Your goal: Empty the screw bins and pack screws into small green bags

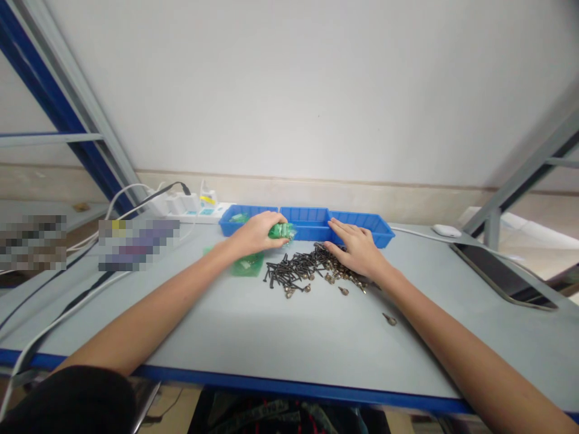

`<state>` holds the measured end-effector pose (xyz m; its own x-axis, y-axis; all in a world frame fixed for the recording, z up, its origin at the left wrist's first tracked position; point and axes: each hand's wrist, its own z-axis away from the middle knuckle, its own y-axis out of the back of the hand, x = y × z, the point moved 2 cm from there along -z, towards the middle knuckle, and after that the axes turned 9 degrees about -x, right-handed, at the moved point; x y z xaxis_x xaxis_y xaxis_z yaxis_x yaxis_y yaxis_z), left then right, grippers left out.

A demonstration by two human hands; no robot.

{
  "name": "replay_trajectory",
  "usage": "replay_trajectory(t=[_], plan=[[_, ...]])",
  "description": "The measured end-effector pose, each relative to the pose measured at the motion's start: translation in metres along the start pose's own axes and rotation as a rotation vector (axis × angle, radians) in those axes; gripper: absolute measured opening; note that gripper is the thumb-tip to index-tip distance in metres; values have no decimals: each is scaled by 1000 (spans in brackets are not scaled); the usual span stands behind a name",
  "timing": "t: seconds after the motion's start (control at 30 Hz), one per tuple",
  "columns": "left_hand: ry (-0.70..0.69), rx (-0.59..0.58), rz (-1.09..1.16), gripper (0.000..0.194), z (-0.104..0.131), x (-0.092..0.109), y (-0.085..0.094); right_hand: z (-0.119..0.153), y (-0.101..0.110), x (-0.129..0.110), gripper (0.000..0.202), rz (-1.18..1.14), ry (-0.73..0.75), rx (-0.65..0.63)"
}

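Along the back edge: three blue plastic bins (pixel 307 222) sit side by side, shallow, straight-walled and open on top. The left bin (pixel 239 218) has some small green bags in it; what's in the other two I can't tell from this angle.
Left hand: your left hand (pixel 256 234) is curled tight around a small green bag (pixel 282 230), crinkly clear-green plastic, held right at the front wall of the bins where the left and middle ones meet.
Right hand: your right hand (pixel 357 248) lies flat with fingers spread, palm down on the right end of the screw pile (pixel 307 270), fingertips nearly at the front wall of the bins.
Screws: mostly dark, thin, pointy ones, heaped loosely on the table just in front of the bins, with some brassy short ones mixed in toward your right hand. One stray screw (pixel 389 319) lies apart, closer to you.
More bags: a flat green bag (pixel 246 264) lies on the table under your left wrist, just left of the pile.
Table: smooth pale grey top (pixel 253 337) with a blue front edge.
Other stuff: white power strip (pixel 190 208) with cables at the back left, white mouse (pixel 446 230) and a dark flat tablet (pixel 502 274) off to the right.
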<state>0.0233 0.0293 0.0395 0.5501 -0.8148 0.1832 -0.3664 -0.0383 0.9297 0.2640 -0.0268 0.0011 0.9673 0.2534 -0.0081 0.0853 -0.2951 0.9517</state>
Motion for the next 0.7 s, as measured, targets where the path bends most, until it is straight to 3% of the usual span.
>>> replay_trajectory(t=[0.2,0.4,0.53,0.63,0.7], plan=[[20,-118,-129,32,4,-2,-16,-2,-2,0,52,-43,-9,35],[113,-179,-168,55,9,21,-21,-1,-2,0,51,-61,12,47],[121,-221,-75,67,9,28,-16,-1,0,0,50,-70,9,45],[114,-158,119,57,2,15,-1,0,1,0,51,-70,18,40],[187,-17,198,51,-3,-7,13,0,2,-1,51,-63,25,37]])
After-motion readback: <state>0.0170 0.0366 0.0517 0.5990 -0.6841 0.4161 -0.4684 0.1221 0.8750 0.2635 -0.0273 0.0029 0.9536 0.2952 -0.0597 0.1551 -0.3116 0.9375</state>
